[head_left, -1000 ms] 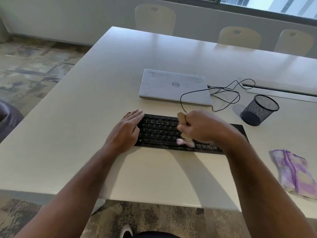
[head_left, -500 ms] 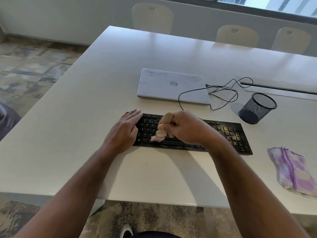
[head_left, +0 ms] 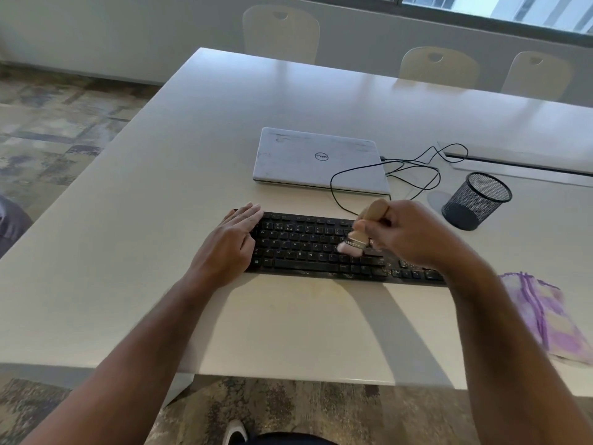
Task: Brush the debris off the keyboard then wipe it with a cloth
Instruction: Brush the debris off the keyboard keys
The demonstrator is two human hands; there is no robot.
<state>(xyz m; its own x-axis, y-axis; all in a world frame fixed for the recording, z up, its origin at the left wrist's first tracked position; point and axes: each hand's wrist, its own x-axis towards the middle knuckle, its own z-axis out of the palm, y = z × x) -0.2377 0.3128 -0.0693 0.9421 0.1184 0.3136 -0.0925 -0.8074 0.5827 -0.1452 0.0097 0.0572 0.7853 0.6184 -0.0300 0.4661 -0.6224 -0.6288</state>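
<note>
Sweeping the brush (head_left: pixel 356 242) over the middle keys of the keyboard (head_left: pixel 308 245), the right hand (head_left: pixel 407 232) has its fingers curled round the wooden handle, bristles down on the keys. The left hand (head_left: pixel 234 242) lies flat with straight fingers on the keyboard's left end, pinning it to the bench (head_left: pixel 160 220). Specks of debris (head_left: pixel 390 268) show along the near right keys. Too hard a stroke could drive grit under the keycaps or flick it toward the closed laptop (head_left: pixel 317 159) on the far side. If the left hand eases, the keyboard may skid. The cloth (head_left: pixel 542 313) lies untouched at the near right, where swept crumbs might land on it.
</note>
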